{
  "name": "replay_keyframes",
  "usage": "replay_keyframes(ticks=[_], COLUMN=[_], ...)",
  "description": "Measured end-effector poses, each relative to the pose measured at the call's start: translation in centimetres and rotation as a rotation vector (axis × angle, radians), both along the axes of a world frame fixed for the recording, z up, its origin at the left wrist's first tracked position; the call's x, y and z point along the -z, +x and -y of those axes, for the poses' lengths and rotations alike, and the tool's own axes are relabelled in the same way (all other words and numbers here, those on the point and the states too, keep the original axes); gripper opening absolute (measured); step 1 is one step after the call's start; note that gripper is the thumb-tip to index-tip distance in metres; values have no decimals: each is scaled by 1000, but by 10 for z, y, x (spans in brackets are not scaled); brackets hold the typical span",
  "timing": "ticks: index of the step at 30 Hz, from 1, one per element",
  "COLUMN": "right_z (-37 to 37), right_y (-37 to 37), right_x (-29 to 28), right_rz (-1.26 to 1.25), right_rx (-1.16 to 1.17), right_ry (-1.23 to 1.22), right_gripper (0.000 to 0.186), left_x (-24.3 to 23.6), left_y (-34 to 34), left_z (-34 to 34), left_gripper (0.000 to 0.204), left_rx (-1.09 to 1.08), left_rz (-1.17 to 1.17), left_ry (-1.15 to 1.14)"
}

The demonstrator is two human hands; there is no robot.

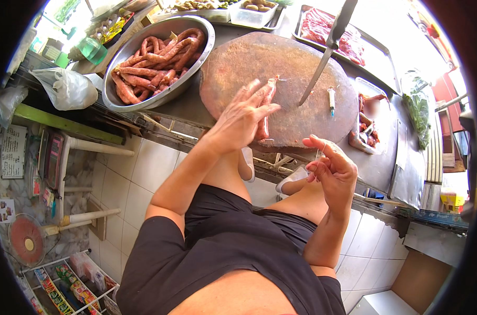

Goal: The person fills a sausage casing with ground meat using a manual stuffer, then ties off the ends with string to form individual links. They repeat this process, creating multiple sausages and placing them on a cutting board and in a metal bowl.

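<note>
A short length of sausage (pixel 268 102) lies on a round wooden chopping board (pixel 233 58), its far end tied off with a wisp of string. My left hand (pixel 238 118) rests on and beside it, fingers stretched out and apart. Just off the board's near right edge, my right hand (pixel 333 168) is raised with thumb and fingers drawn together. A faint pale strand seems to show between its fingertips, too fine to name. A knife (pixel 325 55) stands tilted, its tip on the board. Right of it lies a small syringe-like piece (pixel 331 101) with a blue tip.
A metal basin (pixel 106 86) of linked sausages stands left of the board. Behind right is a tray (pixel 389 58) of raw meat slabs; at right, a smaller tray (pixel 354 137) holds meat pieces. Leafy greens (pixel 418 107) lie farther right. Plastic bags (pixel 65 86) hang at left.
</note>
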State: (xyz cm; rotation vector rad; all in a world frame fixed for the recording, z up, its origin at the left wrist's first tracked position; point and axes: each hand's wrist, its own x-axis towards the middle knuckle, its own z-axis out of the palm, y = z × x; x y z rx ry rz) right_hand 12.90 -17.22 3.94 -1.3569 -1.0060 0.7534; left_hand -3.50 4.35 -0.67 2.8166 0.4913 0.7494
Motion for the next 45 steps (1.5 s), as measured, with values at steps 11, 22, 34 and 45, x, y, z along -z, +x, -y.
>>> replay_keyframes(ticks=[11,22,34,45], right_z=[-8,-33,-43,-36], right_y=[3,25,6,6], right_x=[8,-38,-19,-14], right_rz=[189,180,-108,2], right_rx=[8,-263,-442,-347], right_ry=[-13,-188,-257,-182], right_gripper=[58,68,50,41], left_x=[3,-24,-18,-27], left_y=[0,-18,-16,-19], left_z=[-17,30,26,51], left_gripper=[18,37,38,28], left_rx=[100,581,632,405], left_rz=[339,115,-81,-68], left_ry=[-1017,-2105,-1999,-1791])
